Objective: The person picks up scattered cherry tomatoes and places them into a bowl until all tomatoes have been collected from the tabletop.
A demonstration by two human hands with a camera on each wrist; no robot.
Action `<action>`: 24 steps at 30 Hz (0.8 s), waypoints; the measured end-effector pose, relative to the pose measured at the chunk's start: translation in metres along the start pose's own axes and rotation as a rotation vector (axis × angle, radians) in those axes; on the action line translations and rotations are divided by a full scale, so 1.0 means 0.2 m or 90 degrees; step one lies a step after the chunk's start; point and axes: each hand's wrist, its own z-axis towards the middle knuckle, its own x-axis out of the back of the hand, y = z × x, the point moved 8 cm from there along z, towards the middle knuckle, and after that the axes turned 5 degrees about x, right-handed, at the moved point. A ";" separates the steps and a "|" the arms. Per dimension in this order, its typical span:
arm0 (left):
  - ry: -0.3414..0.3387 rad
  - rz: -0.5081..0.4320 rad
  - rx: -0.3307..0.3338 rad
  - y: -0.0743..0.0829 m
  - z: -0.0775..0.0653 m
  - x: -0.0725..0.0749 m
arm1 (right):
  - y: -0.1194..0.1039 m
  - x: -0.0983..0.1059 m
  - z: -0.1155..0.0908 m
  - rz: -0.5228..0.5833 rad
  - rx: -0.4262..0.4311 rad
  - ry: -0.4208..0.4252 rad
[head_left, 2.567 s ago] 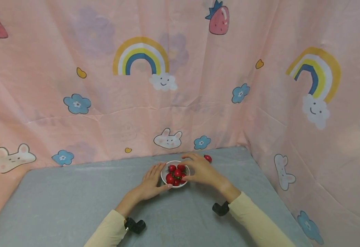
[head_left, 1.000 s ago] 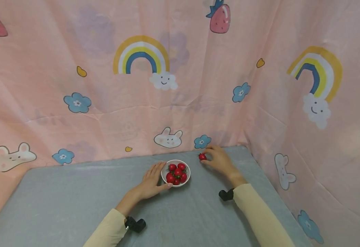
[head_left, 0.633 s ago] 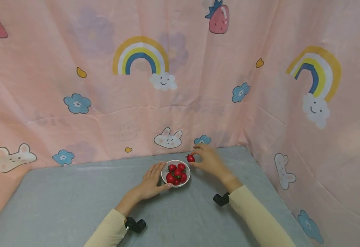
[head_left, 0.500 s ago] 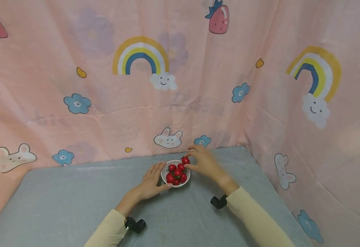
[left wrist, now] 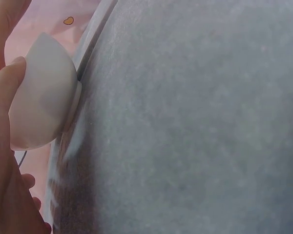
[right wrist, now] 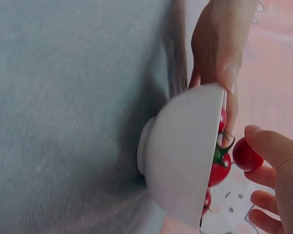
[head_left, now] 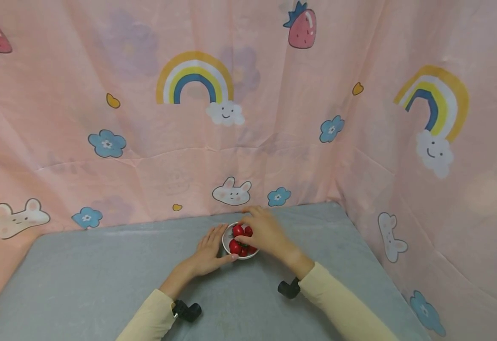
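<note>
A white bowl [head_left: 225, 248] stands on the grey cloth near its back edge, with several red cherry tomatoes [head_left: 235, 246] inside, green stems on. At its left side rests my left hand [head_left: 208, 252], fingers extended along the wall and thumb [left wrist: 13, 78] against the outside near the rim. Over the right part of the bowl, my right hand [head_left: 267, 234] pinches one cherry tomato [right wrist: 247, 155] between thumb and fingers. In the right wrist view that tomato is just beyond the rim, close to another tomato [right wrist: 219, 169]. My right hand covers part of the bowl's contents in the head view.
Grey cloth [head_left: 103, 279] covers the table. A pink patterned curtain [head_left: 146, 180] hangs behind it and along the right side. Black wrist cameras sit at my left cuff [head_left: 186, 311] and right cuff [head_left: 288, 288].
My right hand went from the bowl to the lone cherry tomato at the back right, pinched it and carried it left over the bowl. My left hand stayed at the bowl's side.
</note>
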 end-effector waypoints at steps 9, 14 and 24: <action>0.004 0.001 -0.016 0.01 -0.01 0.00 | -0.05 -0.01 0.01 -0.006 0.000 0.015; 0.002 0.002 -0.009 0.01 -0.01 0.00 | -0.07 -0.03 0.01 -0.006 0.002 0.035; 0.000 0.000 -0.002 -0.01 0.00 -0.01 | -0.08 -0.04 0.01 -0.028 -0.015 0.068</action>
